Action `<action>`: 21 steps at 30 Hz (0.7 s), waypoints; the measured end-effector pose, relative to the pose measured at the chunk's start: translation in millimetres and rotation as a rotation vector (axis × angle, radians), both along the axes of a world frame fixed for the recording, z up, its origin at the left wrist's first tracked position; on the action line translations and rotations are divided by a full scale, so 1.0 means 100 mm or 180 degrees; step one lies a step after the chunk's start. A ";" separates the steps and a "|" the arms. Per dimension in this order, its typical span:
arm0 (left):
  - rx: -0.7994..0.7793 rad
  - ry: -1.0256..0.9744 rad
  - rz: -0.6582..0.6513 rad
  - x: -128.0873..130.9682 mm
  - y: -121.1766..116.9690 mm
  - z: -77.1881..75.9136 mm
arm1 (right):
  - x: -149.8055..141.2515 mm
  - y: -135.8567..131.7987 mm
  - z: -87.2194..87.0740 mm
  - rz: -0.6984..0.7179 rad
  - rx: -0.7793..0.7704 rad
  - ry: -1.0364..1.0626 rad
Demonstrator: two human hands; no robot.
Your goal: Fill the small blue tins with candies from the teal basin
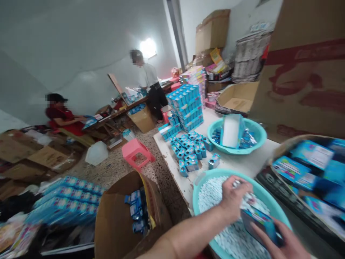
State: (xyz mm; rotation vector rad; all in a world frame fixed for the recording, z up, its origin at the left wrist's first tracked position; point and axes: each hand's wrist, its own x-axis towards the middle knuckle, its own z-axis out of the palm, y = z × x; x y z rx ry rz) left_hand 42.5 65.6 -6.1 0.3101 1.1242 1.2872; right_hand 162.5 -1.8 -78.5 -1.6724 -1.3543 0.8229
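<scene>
My right hand (287, 239) grips a small blue printed box (260, 219), tilted over a turquoise basin (201, 180). Many small white pieces (212, 190), like pellets or candies, fill that basin. Above them, next to the box's end, my left hand (235, 194) is closed with curled fingers, and some white pieces show between them. Blur hides the box's opening. Just beyond the basin, a single small blue box (214, 161) stands on the white table (168, 158). Near it is a group of similar blue boxes (188, 147) with round holes in them.
A second turquoise basin (258, 135) holds blue packets and a white-faced box. Stacked blue boxes (185, 106) stand at the back. Cartons of blue boxes flank me: one right (269, 176), one left (113, 216). A pink stool (137, 151) and two people (149, 75) are farther off.
</scene>
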 end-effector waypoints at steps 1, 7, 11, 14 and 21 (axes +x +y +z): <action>0.0060 0.0069 -0.0061 -0.01 0.00 -0.01 | -0.02 0.00 0.06 0.0050 0.0005 0.0045; 0.0430 0.0407 -0.0277 -0.03 0.04 -0.13 | -0.06 0.04 0.23 0.0345 0.0155 0.0154; 0.0593 0.0618 -0.0373 -0.02 0.06 -0.18 | -0.03 0.04 0.22 0.0332 -0.0036 0.0360; 0.0736 0.0819 -0.0417 -0.03 0.05 -0.21 | -0.02 0.02 0.20 0.0213 -0.0098 0.0410; 0.0811 0.0800 -0.0509 0.03 0.06 -0.27 | 0.02 0.00 0.21 0.0091 -0.0047 0.0116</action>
